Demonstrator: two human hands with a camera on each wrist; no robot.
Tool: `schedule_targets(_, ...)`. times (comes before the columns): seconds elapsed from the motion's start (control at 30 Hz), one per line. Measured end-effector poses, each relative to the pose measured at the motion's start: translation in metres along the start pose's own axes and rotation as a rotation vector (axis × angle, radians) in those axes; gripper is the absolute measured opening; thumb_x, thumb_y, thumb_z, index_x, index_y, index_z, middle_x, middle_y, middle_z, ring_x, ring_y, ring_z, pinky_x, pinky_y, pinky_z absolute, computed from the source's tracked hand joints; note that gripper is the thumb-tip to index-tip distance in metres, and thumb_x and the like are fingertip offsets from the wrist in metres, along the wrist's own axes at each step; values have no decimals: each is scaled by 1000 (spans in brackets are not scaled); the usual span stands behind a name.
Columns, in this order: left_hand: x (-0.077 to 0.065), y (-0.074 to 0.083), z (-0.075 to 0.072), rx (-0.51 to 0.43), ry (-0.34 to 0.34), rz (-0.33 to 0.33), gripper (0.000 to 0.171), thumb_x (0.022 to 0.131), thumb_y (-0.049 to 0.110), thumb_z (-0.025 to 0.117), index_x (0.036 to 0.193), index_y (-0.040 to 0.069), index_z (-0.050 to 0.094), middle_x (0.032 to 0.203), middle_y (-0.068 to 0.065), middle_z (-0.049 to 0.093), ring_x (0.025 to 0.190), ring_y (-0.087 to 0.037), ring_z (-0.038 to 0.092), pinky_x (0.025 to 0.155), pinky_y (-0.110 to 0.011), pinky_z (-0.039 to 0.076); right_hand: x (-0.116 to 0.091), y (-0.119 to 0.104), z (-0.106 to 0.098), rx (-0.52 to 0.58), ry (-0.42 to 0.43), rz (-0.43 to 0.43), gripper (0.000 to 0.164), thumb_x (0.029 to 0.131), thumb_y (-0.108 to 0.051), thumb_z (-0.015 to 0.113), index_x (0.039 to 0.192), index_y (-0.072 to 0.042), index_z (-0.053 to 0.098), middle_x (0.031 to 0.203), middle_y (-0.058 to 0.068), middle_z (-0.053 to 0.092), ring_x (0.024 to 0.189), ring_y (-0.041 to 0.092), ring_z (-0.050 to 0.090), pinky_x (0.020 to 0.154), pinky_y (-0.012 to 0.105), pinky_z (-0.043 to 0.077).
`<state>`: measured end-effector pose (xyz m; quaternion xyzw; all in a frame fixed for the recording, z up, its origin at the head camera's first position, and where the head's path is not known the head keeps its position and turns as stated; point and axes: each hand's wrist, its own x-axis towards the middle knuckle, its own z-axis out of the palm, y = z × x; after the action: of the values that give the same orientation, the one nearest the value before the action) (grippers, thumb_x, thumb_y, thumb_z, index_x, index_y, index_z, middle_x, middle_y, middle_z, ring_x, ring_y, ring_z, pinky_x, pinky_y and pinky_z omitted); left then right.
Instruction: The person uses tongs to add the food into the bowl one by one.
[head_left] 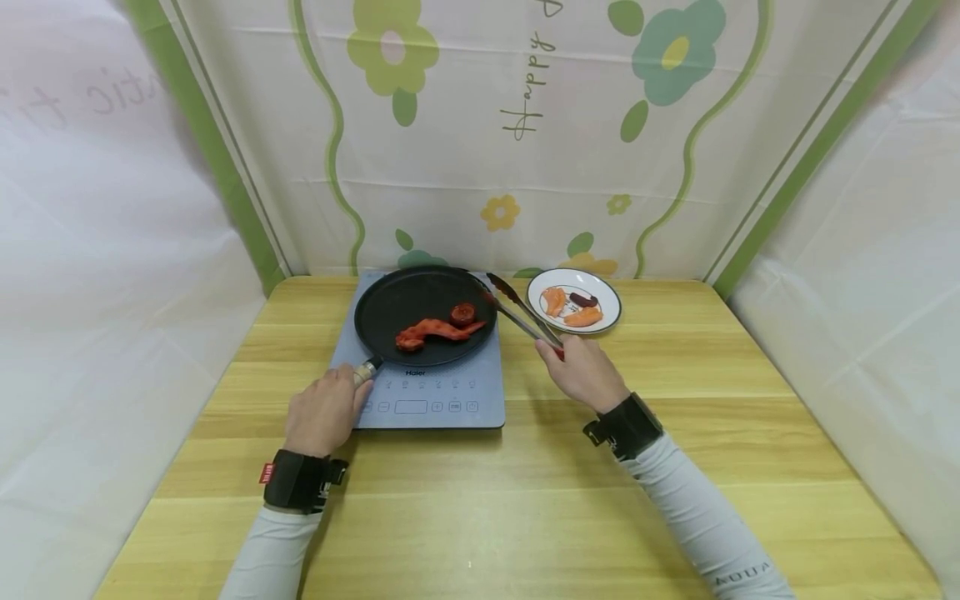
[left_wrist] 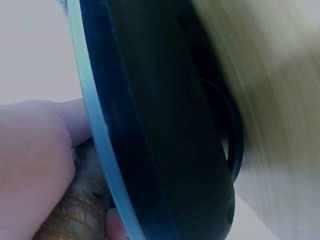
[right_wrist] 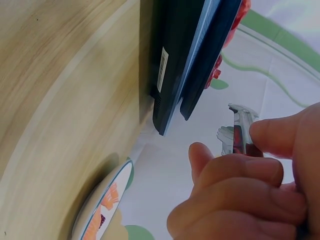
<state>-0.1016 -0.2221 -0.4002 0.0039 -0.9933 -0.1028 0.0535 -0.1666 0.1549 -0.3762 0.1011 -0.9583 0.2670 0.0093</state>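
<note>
A black flat pan [head_left: 405, 300] sits on a light blue-grey cooktop [head_left: 427, 415]. My left hand [head_left: 321, 412] grips the pan's wood-like handle [left_wrist: 82, 205], fingers curled round it. In the pan lie a long, reddish, sauced-looking food piece [head_left: 437, 330] and a small round dark-red piece [head_left: 462, 314]. Right of the pan, my right hand [head_left: 587, 372] holds metal tongs [head_left: 505, 290] with dark-red tips. Those tips stand apart beside the pan's right rim, with no food visible between them. The right wrist view shows the fingers curled round the tongs [right_wrist: 244, 127].
A white dark-rimmed plate [head_left: 611, 312] stands at the back right, holding two orange pieces [head_left: 583, 317] and one dark-red piece [head_left: 583, 300]. Flowered cloth [head_left: 450, 167] hangs behind the wooden table [head_left: 465, 517], with pale cloth sides left and right.
</note>
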Motion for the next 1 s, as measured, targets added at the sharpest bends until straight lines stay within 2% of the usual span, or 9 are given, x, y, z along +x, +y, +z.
schedule_targets(0.23, 1, 0, 1, -2, 5, 2, 38, 100, 43, 49, 91, 6, 50, 72, -8, 48, 57, -21, 45, 46, -32, 31, 0, 4, 0, 17, -5, 21, 50, 98, -55, 41, 68, -16, 45, 56, -4, 37, 44, 14, 42, 43, 31, 34)
schedule_targets(1.0, 0, -1, 1, 2, 21, 21, 39, 99, 43, 49, 89, 5, 49, 71, -8, 48, 56, -21, 45, 44, -31, 30, -6, 14, -6, -8, -33, 75, 56, 98, -58, 38, 62, -16, 41, 53, -5, 36, 42, 13, 38, 40, 29, 31)
